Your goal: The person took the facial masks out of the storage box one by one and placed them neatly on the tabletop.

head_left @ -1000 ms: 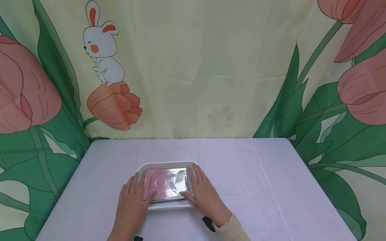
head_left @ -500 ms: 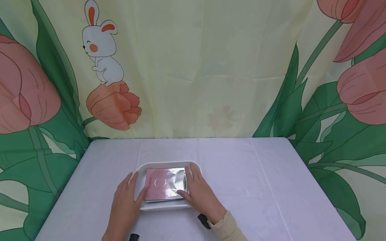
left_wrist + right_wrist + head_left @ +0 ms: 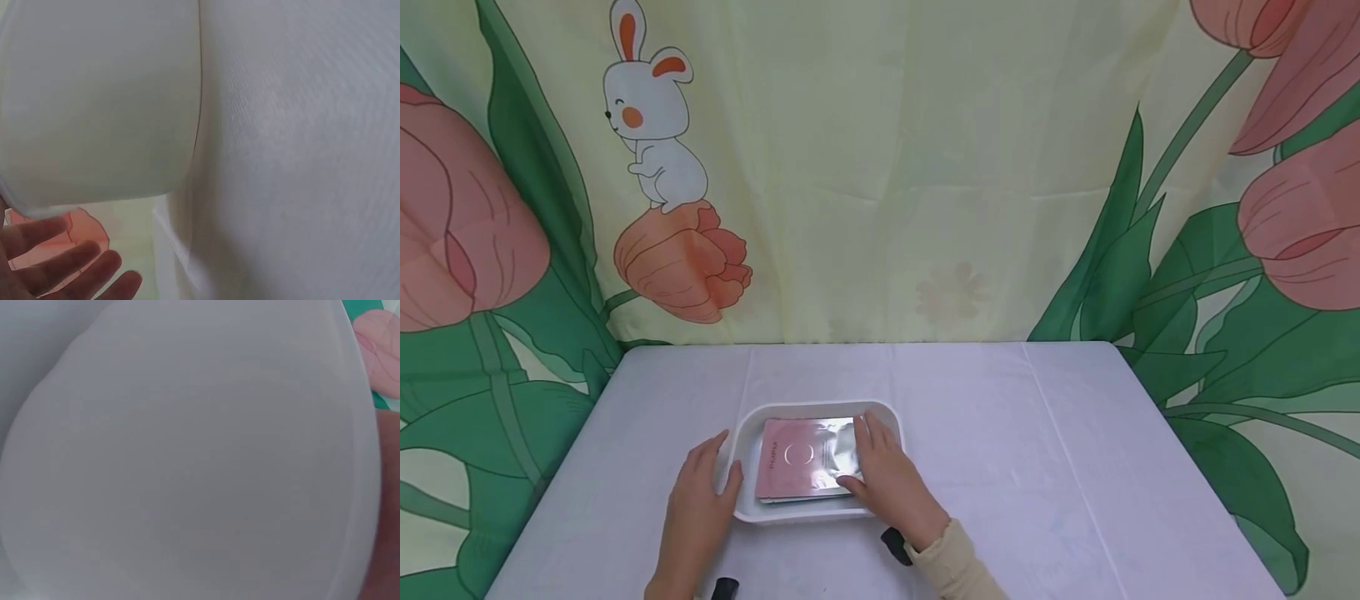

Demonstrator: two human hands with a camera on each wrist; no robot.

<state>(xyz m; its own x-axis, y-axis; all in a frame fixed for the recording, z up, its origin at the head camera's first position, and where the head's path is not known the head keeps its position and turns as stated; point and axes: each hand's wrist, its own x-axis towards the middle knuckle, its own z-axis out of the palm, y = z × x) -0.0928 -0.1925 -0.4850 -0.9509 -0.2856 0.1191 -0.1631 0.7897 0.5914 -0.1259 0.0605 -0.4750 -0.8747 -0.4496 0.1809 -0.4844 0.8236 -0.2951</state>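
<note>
A white tray sits on the white tablecloth near the front edge. In it lies a flat pink and silver pouch. My right hand rests flat on the pouch's right side, fingers straight, thumb by its lower edge. My left hand lies on the cloth just outside the tray's left wall, fingers straight, thumb against the rim. The left wrist view shows the tray's outer wall and my spread fingers. The tray wall fills the right wrist view.
The table stretches back and to the right of the tray. A yellow backdrop printed with a rabbit and tulips hangs behind and on both sides. Black wrist straps show near the front edge.
My left hand has drawn back leftward off the pouch to the outside of the tray. My right hand has slid left, further onto the pouch.
</note>
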